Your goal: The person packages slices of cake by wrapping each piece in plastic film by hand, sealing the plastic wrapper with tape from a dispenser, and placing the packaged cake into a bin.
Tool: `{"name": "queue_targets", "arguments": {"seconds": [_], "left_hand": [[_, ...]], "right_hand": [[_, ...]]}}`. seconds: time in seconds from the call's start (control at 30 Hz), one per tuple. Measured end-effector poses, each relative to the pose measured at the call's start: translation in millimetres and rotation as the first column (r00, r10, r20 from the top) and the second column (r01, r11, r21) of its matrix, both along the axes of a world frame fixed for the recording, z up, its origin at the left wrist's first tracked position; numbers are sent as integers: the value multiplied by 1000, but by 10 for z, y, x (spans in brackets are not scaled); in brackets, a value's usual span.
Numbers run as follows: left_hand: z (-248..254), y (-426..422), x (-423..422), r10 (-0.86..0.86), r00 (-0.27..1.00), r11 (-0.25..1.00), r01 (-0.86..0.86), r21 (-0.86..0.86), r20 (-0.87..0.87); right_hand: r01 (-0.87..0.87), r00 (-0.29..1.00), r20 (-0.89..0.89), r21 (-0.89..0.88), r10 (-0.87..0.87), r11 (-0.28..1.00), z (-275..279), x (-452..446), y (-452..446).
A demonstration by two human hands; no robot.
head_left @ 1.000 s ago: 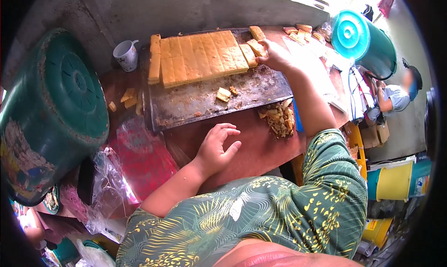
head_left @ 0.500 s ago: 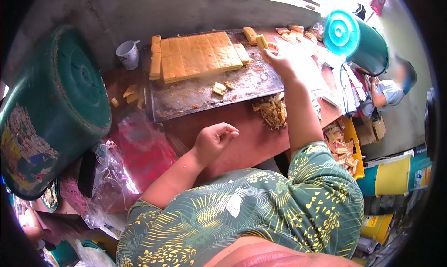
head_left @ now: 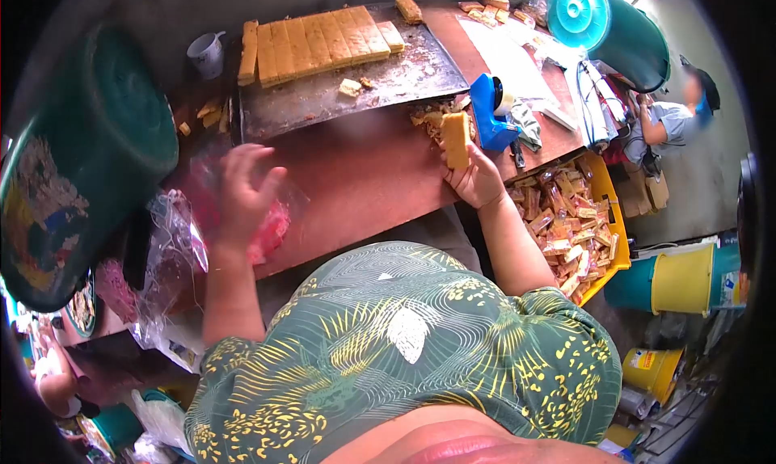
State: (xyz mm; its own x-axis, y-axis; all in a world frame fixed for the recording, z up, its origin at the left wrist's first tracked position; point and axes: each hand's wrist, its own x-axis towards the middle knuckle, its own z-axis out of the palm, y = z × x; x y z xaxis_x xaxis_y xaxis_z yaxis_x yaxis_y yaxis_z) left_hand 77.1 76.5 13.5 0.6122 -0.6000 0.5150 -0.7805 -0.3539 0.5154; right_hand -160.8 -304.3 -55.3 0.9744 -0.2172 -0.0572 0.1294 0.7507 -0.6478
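Note:
My right hand (head_left: 477, 178) grips a yellow cake slice (head_left: 456, 141) upright above the front of the table. My left hand (head_left: 246, 185), somewhat blurred, has its fingers spread and holds nothing; it hovers over the pink plastic packaging (head_left: 271, 225) at the left of the table. Behind the hands, a dark baking tray (head_left: 412, 69) carries a block of cut cake (head_left: 319, 45), one loose slice (head_left: 409, 10) at its far right corner and a small broken piece (head_left: 350, 87). A blue tape dispenser (head_left: 490, 112) stands just behind my right hand, next to a heap of crumbs and trimmings (head_left: 432, 116).
A yellow crate (head_left: 618, 229) full of wrapped slices stands at my right. Large green buckets flank the table, one at left (head_left: 121, 132) and one at back right (head_left: 638, 48). A white mug (head_left: 206, 57) stands by the tray. Another person (head_left: 667, 124) sits at far right.
My right hand has come back from the tray's right side toward me with the cake slice. My left hand has moved left and its fingers have opened. The view has shifted, revealing the tape dispenser.

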Motion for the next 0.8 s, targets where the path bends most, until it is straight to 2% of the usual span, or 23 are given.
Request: {"name": "queue_targets", "arguments": {"seconds": [0.07,0.17,0.27,0.3,0.4,0.5,0.6,0.63,0.73,0.8], "left_hand": [[-184,418,90,193,980,964,-197,181,36],[-582,750,165,220,970,938,-181,295,-104],[-637,797,170,150,947,984,-115,136,-285],[-609,787,162,129,952,988,-101,113,-278],[-509,741,48,169,968,967,-127,220,-186],[-699,763,135,174,971,979,-152,135,-166],[-733,789,210,124,943,992,-122,27,-309],[-693,806,216,137,907,991,-130,44,-397],[-569,825,237,115,927,985,-59,164,-356],[-375,788,15,202,956,922,-113,370,-211]], "right_hand": [[9,1000,-15,31,-9,999,7,31,-40],[-47,998,-32,-28,46,998,46,113,-64],[-64,998,-14,-62,64,996,61,114,-49],[-66,998,-6,-74,66,995,46,114,-57],[-51,999,-9,-87,50,995,11,108,-61],[-58,998,-9,-107,57,993,3,109,-92],[-56,998,0,-106,56,993,1,97,-70],[-51,999,-7,-105,51,993,3,95,-74],[-40,999,-18,-118,38,992,-9,85,-77],[-34,999,-20,-136,31,990,-29,104,-95]]}}
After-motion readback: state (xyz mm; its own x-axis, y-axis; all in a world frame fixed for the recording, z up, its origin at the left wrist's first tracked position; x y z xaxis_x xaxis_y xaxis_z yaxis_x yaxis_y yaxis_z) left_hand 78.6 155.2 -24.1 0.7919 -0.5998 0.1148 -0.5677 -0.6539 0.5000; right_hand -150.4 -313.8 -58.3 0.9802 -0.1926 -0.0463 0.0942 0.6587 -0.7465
